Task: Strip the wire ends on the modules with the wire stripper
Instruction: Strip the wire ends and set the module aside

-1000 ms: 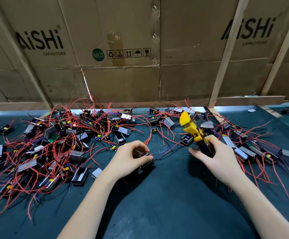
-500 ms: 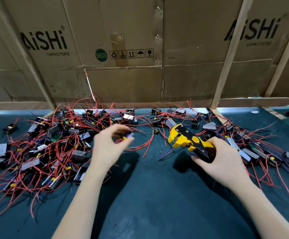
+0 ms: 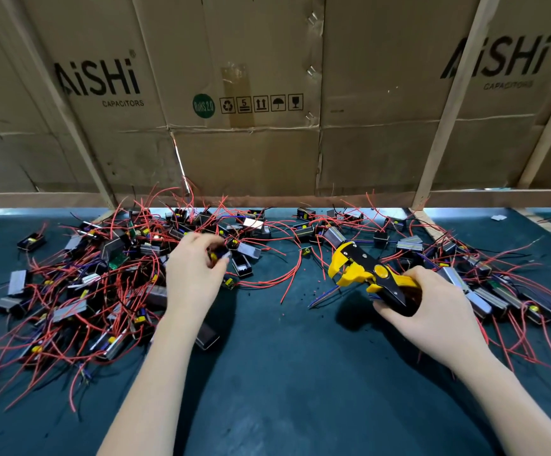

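Dozens of tangled red wires are risking a snag — left hand pinching a small module, right hand gripping the yellow wire stripper.

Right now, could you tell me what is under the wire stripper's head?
The wire stripper, gripped by the right hand, hangs above the green mat: red and blue wire ends show. Anything directly beneath is covered.

Two hands, one wire stripper, too many modules to count.
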The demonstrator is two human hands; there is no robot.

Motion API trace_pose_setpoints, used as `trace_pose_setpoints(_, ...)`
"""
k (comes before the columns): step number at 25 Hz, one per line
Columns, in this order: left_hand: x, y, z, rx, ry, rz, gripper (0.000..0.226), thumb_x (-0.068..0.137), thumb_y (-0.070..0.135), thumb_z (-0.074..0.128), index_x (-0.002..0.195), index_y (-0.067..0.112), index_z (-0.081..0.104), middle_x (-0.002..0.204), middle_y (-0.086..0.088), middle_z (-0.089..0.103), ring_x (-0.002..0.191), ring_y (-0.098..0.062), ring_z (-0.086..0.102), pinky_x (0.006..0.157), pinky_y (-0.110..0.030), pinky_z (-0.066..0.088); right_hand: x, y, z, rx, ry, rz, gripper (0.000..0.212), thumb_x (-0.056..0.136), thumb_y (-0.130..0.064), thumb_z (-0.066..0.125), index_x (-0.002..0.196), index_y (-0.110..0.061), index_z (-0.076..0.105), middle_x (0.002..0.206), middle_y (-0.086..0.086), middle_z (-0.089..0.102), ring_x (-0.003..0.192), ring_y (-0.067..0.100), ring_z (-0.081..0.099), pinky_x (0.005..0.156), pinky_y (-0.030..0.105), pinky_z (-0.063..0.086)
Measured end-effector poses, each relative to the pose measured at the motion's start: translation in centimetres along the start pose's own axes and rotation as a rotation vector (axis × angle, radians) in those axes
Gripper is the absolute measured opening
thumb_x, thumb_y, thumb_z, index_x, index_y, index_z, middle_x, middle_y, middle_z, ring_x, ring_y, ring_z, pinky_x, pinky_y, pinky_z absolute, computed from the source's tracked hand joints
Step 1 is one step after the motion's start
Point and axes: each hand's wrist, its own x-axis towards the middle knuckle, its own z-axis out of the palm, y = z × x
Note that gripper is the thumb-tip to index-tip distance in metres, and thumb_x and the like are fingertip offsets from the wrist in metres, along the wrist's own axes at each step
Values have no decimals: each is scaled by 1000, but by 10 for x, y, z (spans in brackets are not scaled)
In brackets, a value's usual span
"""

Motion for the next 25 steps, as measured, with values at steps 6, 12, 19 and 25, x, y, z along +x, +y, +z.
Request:
trace_pose_setpoints(6,1,-2,12,231,-84,127,68,88,20,67,148,10,38,147,-10,47,132,-31,43,108,-41,24,1,1,0,-14,-12,-15,38,66,-44,82,83,-21,56,80,-4,61,78,22,56,67,34,41)
trace_pose_setpoints(12,1,-32,-44,286,506,-278,22,86,28,62,100,12,61,96,-10,64,95,-36,56,83,-44,37,0,0,-2,22,-9,-4,37,65,-44,82,78,-25,54,77,-7,60,76,22,56,64,33,39)
trace_pose_setpoints(19,-3,-32,-38,203,332,-400,17,91,29,67,92,15,75,84,-12,73,88,-38,62,77,-40,44,0,0,-1,-5,-4,-5,40,66,-44,83,82,-19,56,79,-2,61,77,25,57,67,35,44)
trace_pose_setpoints(25,0,-7,-35,-592,158,-27,6,88,23,71,88,22,77,80,4,74,76,-9,66,73,-17,49,0,1,0,-9,7,-15,41,66,-46,81,82,-19,56,78,-4,61,76,23,56,66,34,43)
